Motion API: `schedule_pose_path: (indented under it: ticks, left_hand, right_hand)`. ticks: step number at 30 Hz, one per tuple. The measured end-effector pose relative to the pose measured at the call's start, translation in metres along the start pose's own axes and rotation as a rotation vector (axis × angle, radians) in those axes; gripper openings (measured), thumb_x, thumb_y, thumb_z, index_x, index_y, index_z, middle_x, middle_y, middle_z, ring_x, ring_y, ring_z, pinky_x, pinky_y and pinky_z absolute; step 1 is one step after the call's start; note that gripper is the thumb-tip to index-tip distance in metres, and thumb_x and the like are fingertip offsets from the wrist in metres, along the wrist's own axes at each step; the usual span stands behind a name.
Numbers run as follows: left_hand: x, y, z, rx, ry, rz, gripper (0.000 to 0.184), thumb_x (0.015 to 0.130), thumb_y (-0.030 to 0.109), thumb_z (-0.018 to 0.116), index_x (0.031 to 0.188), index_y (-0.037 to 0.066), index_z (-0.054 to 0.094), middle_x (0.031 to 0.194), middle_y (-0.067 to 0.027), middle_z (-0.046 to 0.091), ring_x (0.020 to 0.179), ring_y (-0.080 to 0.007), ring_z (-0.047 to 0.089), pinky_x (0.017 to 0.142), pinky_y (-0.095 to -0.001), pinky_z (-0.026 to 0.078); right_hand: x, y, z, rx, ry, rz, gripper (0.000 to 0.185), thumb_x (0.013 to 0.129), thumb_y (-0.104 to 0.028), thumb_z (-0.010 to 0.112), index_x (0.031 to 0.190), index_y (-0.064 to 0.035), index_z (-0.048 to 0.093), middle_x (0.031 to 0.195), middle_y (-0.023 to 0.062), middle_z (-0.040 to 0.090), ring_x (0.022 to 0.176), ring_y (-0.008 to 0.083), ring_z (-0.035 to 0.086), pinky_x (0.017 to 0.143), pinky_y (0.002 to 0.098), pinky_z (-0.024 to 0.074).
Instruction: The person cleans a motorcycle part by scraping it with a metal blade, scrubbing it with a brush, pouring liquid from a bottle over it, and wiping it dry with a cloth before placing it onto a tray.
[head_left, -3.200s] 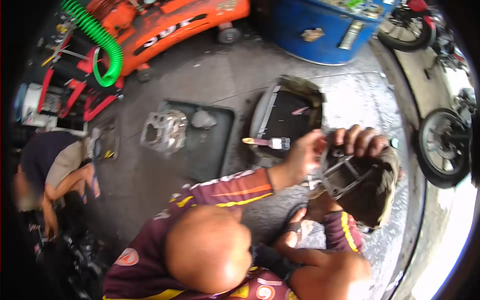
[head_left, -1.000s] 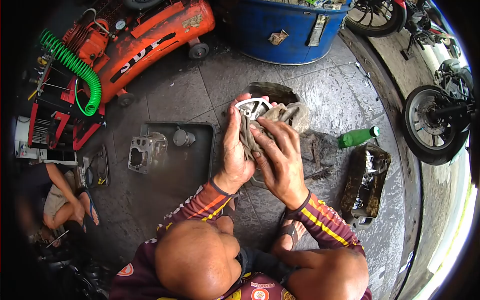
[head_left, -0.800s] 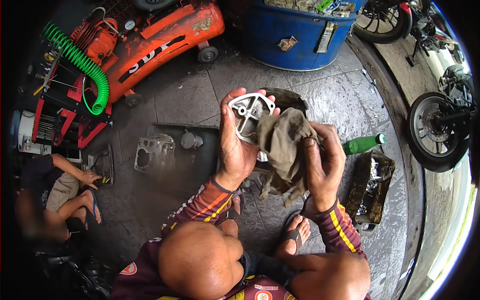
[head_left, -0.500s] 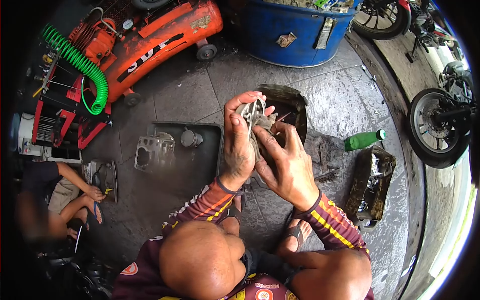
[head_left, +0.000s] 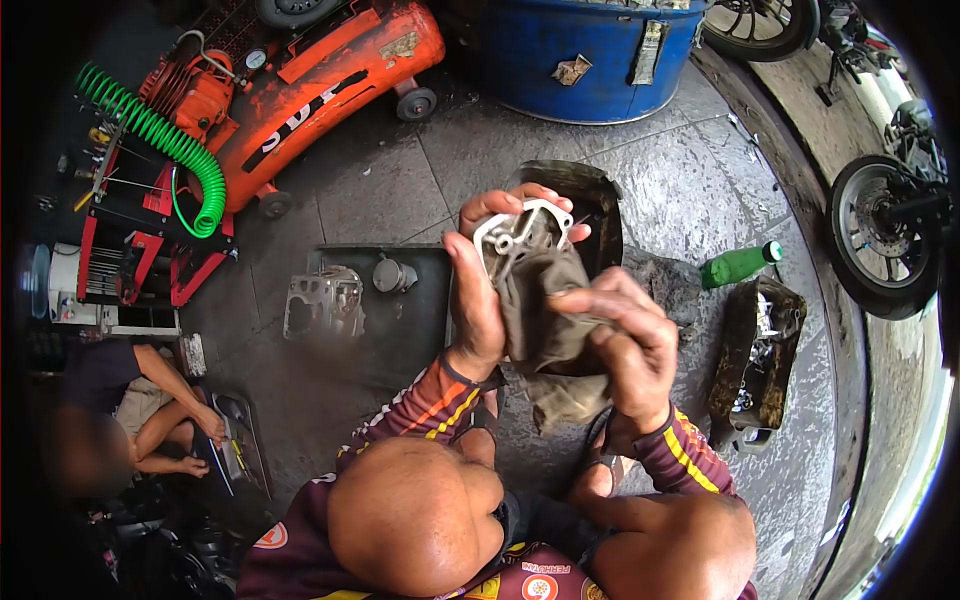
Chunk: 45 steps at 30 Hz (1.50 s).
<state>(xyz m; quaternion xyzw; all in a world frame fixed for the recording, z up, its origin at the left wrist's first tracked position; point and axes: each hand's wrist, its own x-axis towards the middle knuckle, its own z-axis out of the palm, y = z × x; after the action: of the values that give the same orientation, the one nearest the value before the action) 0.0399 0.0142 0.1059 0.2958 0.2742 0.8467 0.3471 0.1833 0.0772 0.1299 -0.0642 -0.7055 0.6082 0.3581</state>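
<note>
My left hand (head_left: pixel 478 290) is wrapped round a silver metal cover (head_left: pixel 518 230), its thumb at the left edge and fingertips over the far edge. The cover's ribbed inner side faces up. A grey-brown rag (head_left: pixel 550 310) lies over the cover's near part and hangs down between my hands. My right hand (head_left: pixel 635 345) pinches the rag on its right side, with the index finger stretched across the cloth. Beyond my hands stands a dark, grimy pan (head_left: pixel 600 205), partly hidden by them.
A dark tray (head_left: pixel 420 320) holds a metal housing (head_left: pixel 325 303) and a piston (head_left: pixel 394 275). At the right are a green bottle (head_left: pixel 740 266) and a dirty box of small parts (head_left: pixel 735 370). Behind are an orange compressor (head_left: pixel 330 90) and blue drum (head_left: pixel 590 60). Another person (head_left: pixel 130 400) crouches left.
The cover, seen edge-on half a second ago, now faces up. My right hand has moved right and nearer me, and the rag hangs spread out. The other person's hands have shifted.
</note>
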Motion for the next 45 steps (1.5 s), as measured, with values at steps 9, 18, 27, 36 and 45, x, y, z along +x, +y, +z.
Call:
schedule_pose_path:
  ticks: [9, 18, 27, 36, 45]
  left_hand:
    - [0.000, 0.005, 0.008, 0.110, 0.095, 0.077, 0.060, 0.100, 0.062, 0.029, 0.124, 0.009, 0.043, 0.130, -0.0158, 0.049, 0.121, -0.0266, 0.052, 0.108, -0.0422, 0.039]
    - [-0.002, 0.005, -0.013, 0.778, -0.059, 0.296, 0.055, 0.103, 0.053, 0.034, 0.116, 0.003, 0.052, 0.118, -0.0181, 0.054, 0.114, -0.0265, 0.052, 0.103, -0.0415, 0.038]
    - [0.000, 0.004, 0.000, 0.177, 0.040, 0.058, 0.073, 0.098, 0.069, 0.021, 0.119, 0.005, 0.048, 0.114, -0.0190, 0.057, 0.106, -0.0259, 0.058, 0.098, -0.0405, 0.047]
    - [-0.001, 0.010, -0.007, 0.675, 0.121, 0.070, 0.072, 0.103, 0.060, 0.019, 0.126, -0.001, 0.049, 0.114, -0.0133, 0.060, 0.105, -0.0205, 0.058, 0.098, -0.0353, 0.044]
    - [0.000, 0.007, -0.007, 0.554, -0.048, 0.150, 0.077, 0.099, 0.067, 0.024, 0.130, -0.001, 0.041, 0.110, -0.0196, 0.061, 0.102, -0.0248, 0.062, 0.093, -0.0382, 0.048]
  right_hand:
    - [0.018, 0.008, 0.015, -0.690, 0.090, -0.005, 0.052, 0.086, -0.025, 0.068, 0.135, -0.0084, 0.058, 0.117, 0.0235, 0.053, 0.102, 0.0367, 0.059, 0.089, 0.0410, 0.0504]
    - [0.013, 0.010, 0.015, -0.854, -0.122, 0.051, 0.054, 0.078, -0.016, 0.067, 0.130, -0.0092, 0.059, 0.099, 0.0150, 0.057, 0.096, 0.0330, 0.063, 0.069, 0.0439, 0.0543]
    - [0.031, 0.009, -0.002, 0.114, 0.011, 0.175, 0.038, 0.076, -0.002, 0.047, 0.107, 0.0009, 0.069, 0.094, 0.0208, 0.067, 0.085, 0.0323, 0.067, 0.080, 0.0368, 0.0525]
    - [0.030, 0.000, 0.006, -0.922, -0.195, -0.011, 0.063, 0.075, -0.018, 0.071, 0.137, -0.0177, 0.056, 0.101, 0.0111, 0.058, 0.091, 0.0288, 0.062, 0.069, 0.0391, 0.0555]
    - [0.028, 0.008, -0.007, -0.288, -0.044, 0.023, 0.030, 0.071, -0.004, 0.061, 0.099, -0.0041, 0.071, 0.086, 0.0111, 0.062, 0.079, 0.0262, 0.065, 0.071, 0.0348, 0.0532]
